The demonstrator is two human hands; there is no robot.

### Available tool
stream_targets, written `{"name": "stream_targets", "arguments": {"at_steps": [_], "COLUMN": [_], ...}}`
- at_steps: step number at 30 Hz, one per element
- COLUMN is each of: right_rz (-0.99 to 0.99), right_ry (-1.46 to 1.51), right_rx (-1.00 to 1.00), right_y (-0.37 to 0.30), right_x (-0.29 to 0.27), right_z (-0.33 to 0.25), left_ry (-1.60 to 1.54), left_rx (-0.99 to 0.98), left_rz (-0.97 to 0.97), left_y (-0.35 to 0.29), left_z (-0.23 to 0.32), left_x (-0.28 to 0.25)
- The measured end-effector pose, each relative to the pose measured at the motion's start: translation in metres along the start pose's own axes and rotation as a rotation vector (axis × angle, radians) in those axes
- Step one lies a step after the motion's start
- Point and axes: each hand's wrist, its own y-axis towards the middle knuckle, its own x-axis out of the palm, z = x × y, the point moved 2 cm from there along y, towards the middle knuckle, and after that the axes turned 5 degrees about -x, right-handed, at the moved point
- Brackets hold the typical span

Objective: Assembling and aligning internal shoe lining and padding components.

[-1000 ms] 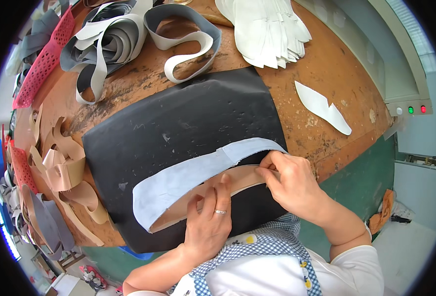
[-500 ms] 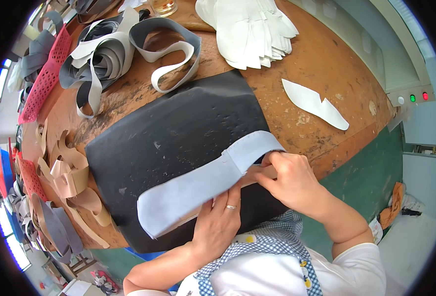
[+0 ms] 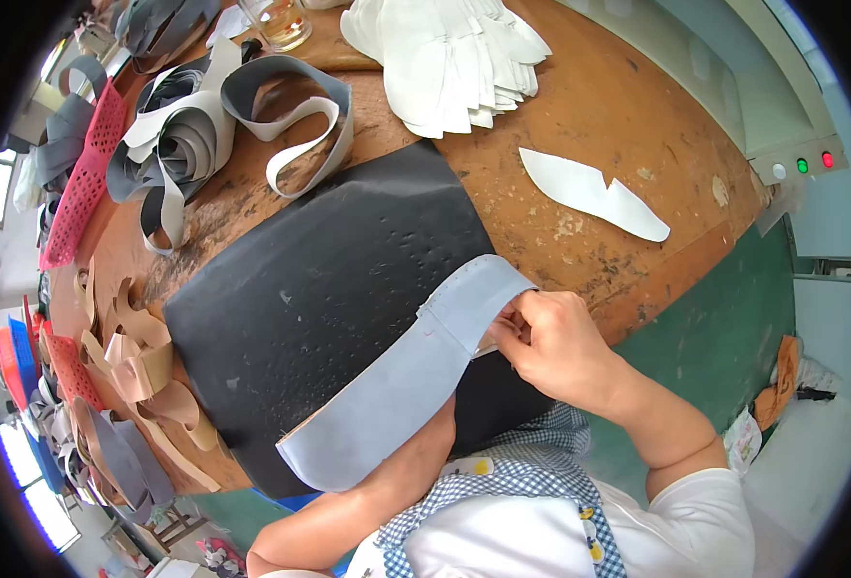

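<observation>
A long, curved strip of light blue-grey, leather-like material (image 3: pixel 377 409) lies slantwise over the black mat (image 3: pixel 339 279), its near left end reaching over my left forearm. A stitched seam crosses it, and a tan layer shows along its left edge. Thumb and fingers of my right hand (image 3: pixel 565 342) are closed on the strip's far right end, which curls up there. My left hand (image 3: pixel 435 438) is beneath the strip. Its fingers are hidden, so whether they grip the strip does not show.
White cut pieces (image 3: pixel 449 63) are fanned at the back, with a single white piece (image 3: pixel 594 193) to the right. Rolled grey-white strips (image 3: pixel 189 135), a glass (image 3: pixel 283 21), tan strips (image 3: pixel 141 356) and a pink basket (image 3: pixel 88 178) lie around the mat.
The strip has turned so its wide left end has swung nearer, over my left forearm. My left hand has slipped out of sight under it. My right hand keeps its pinch.
</observation>
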Motion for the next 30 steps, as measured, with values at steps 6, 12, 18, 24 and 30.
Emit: {"name": "stream_targets", "arguments": {"at_steps": [6, 12, 18, 24, 30], "right_rz": [0.067, 0.265, 0.329, 0.383, 0.45], "right_ry": [0.04, -0.002, 0.0, -0.027, -0.07], "right_rx": [0.072, -0.049, 0.001, 0.022, 0.03], "right_y": [-0.01, -0.019, -0.022, -0.02, -0.021], "right_x": [-0.003, 0.003, 0.012, 0.018, 0.022], "right_z": [-0.001, 0.002, 0.005, 0.002, 0.002], "left_ry": [-0.361, 0.012, 0.122, -0.085, -0.365], "left_rx": [0.014, 0.116, 0.163, 0.125, 0.101], "left_rz": [-0.075, 0.002, 0.03, 0.009, 0.058], "left_y": [0.015, 0.015, 0.018, 0.02, 0.03], "left_z": [-0.01, -0.007, -0.012, -0.018, -0.021], "left_x": [-0.01, -0.014, -0.022, -0.02, -0.019]}}
